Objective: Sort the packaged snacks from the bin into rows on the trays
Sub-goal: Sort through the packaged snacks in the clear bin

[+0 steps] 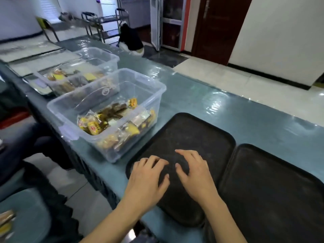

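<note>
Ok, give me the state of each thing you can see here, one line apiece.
Left hand: open, fingers resting on the near tray, holding nothing.
Right hand: open, also resting on that tray.
Near tray: flat on the table, no snacks on it.
Right tray: beside it, also bare.
Near bin: lidless, partly filled with packaged snacks.
Far bin: lidless, holds snacks.

Two bare forearms come into the head view from the bottom edge. No sleeve, watch, bracelet or glove is seen on them. The left hand (pixel 149 174) and the right hand (pixel 194 171) have no rings. The nails that show are short and without polish. The wrists are slim.
</note>
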Action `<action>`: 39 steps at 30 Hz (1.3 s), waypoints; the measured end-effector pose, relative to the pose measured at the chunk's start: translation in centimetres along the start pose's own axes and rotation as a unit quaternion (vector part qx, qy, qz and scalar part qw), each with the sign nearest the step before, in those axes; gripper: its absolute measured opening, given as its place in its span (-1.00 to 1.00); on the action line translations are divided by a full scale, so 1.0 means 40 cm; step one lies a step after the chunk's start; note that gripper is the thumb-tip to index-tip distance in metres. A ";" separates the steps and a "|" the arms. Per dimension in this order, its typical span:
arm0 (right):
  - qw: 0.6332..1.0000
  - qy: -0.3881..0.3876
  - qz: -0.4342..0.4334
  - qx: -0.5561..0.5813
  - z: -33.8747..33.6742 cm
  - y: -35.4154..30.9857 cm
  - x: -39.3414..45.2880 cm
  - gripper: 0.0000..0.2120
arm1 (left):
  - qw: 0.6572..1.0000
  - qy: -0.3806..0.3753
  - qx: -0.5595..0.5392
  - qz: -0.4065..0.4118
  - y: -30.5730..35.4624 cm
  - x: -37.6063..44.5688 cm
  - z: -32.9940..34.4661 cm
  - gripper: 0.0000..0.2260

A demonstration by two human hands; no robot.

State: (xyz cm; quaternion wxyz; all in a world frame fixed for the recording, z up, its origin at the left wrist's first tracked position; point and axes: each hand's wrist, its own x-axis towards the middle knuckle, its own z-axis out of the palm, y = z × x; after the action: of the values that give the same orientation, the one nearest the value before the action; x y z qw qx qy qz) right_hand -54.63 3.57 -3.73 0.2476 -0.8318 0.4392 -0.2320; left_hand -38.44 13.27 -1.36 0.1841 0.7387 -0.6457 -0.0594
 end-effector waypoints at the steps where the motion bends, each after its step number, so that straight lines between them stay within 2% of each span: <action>1: 1.000 0.000 -0.002 0.004 0.024 -0.036 0.029 -0.60 | 1.000 0.000 -0.002 0.003 -0.045 0.006 -0.025 -0.63; 10: 0.999 0.008 -0.032 0.014 0.151 -0.250 0.293 -0.62 | 1.000 -0.028 0.012 0.007 -0.380 0.120 -0.204 -0.60; 15: 0.998 0.012 -0.052 0.030 0.199 -0.305 0.455 -0.62 | 0.997 -0.038 0.063 0.025 -0.518 0.237 -0.264 -0.68; 19: 0.997 -0.001 -0.054 0.056 0.239 -0.325 0.580 -0.64 | 0.981 -0.123 0.148 0.009 -0.654 0.363 -0.286 -0.69; 24: 0.998 -0.019 -0.039 0.033 0.284 -0.308 0.724 -0.67 | 0.935 -0.265 0.237 0.006 -0.797 0.501 -0.242 -0.64; 29: 0.996 -0.061 -0.013 -0.065 0.352 -0.296 0.888 -0.67 | 0.852 -0.416 0.316 -0.002 -0.914 0.556 -0.193 -0.45; 32: 0.971 -0.131 -0.009 -0.200 0.433 -0.291 1.035 -0.64 | 0.847 -0.451 0.281 0.003 -0.951 0.578 -0.190 -0.46; 35: 0.921 -0.206 -0.019 -0.329 0.520 -0.280 1.147 -0.60 | 0.847 -0.470 0.248 0.014 -0.965 0.602 -0.200 -0.54; 39: 0.883 -0.268 -0.002 -0.386 0.598 -0.244 1.238 -0.50 | 0.868 -0.440 0.231 0.020 -0.968 0.621 -0.202 -0.69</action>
State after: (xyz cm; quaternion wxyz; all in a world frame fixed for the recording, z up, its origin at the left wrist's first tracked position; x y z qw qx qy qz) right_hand -9.10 -28.55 -7.77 0.0152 -0.8928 0.4094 0.1874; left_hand 4.25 -5.59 -3.67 -0.2938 0.6445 -0.6697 -0.2232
